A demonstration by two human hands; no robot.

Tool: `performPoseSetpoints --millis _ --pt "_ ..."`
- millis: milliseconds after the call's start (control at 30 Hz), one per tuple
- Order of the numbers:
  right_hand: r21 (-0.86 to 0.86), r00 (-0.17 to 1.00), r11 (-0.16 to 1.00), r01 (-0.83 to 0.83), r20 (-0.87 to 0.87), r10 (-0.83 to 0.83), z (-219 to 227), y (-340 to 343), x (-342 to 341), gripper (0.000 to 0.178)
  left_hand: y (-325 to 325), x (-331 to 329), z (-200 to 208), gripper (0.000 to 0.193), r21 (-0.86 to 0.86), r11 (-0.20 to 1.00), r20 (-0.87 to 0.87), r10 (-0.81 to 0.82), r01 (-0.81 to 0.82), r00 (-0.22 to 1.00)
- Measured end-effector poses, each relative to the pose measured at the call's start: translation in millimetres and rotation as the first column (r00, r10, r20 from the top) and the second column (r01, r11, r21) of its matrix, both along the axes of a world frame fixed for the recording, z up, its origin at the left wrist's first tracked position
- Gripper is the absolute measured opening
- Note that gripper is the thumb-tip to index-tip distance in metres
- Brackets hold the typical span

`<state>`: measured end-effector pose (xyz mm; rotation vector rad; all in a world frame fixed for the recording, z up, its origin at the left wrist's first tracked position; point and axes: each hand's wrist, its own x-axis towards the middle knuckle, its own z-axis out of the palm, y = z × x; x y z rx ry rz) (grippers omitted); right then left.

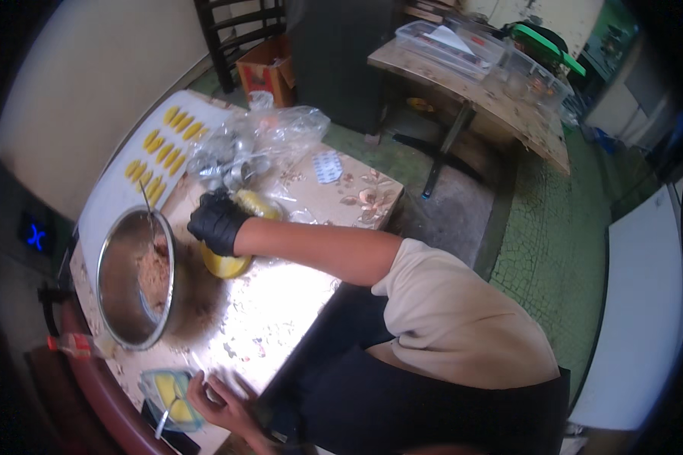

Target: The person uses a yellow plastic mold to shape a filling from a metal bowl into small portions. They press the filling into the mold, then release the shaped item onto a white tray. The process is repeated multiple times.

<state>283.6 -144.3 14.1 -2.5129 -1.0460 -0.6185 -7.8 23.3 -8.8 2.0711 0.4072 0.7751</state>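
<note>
1. Black apron [432,413] and cream sleeve [463,318] dominate the foreground, the worker close against the bench [368,201], presumably for easy reach.
2. Flower-patterned and bright with glare, the bench bears the whole spread.
3. White sheet [106,197] at the far left carries rows of yellow oblong pieces [163,152], apparently spaced to keep them from sticking.
4. Steel mixing bowl [116,273] holds a pinkish minced mixture [153,274]; a thin metal handle [146,199] leans past its far rim, likely for ready scooping.
5. Clear plastic bag [302,125] sits bunched around round metal cups [239,173], perhaps to keep them together.
6. Yellow dough-like mass [228,265] lies partly beneath the black-gloved right hand [217,224]. Fingers curl downward, but their tips are hidden; whether they grip anything cannot be told.
7. Blue-tinged container [149,379] with yellow contents stands just beside the bare left hand [224,407], which is blurred, loosely open and visibly holding nothing.
8. White-and-blue packet [327,167] rests flat toward the far edge.
9. Metal spoon [164,422] slants out of the container, seemingly within the left hand's reach.
</note>
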Motion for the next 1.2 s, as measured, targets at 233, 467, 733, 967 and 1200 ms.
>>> performPoseSetpoints --millis 233,467,733,967,1200 --pt "-0.002 1.000 1.000 0.014 -0.011 -0.014 0.1 -2.9 -0.7 0.012 3.6 3.4 2.0 0.016 -0.019 0.992 0.033 -0.121 0.121 0.992" --pt "0.053 0.964 0.976 -0.209 -0.156 0.215 14.6 -7.7 -0.5 0.011 13.0 7.8 0.6 0.022 0.191 0.979 0.108 -0.091 0.069 0.990" --pt "-0.097 0.986 0.989 -0.112 -0.133 0.098 17.6 -6.9 -3.3 0.021 9.9 0.8 18.2 0.022 0.119 0.992 0.142 -0.055 0.038 0.988" --pt "-0.032 0.930 0.932 -0.361 -0.079 0.358 21.6 -8.8 3.1 0.014 10.5 3.9 6.6 0.019 0.083 0.995 0.115 -0.066 0.056 0.991" --pt "-0.002 0.934 0.949 -0.314 -0.181 0.309 34.1 -13.2 -1.3 0.015 6.7 10.1 9.4 0.018 0.135 0.989 0.082 -0.076 0.065 0.994"
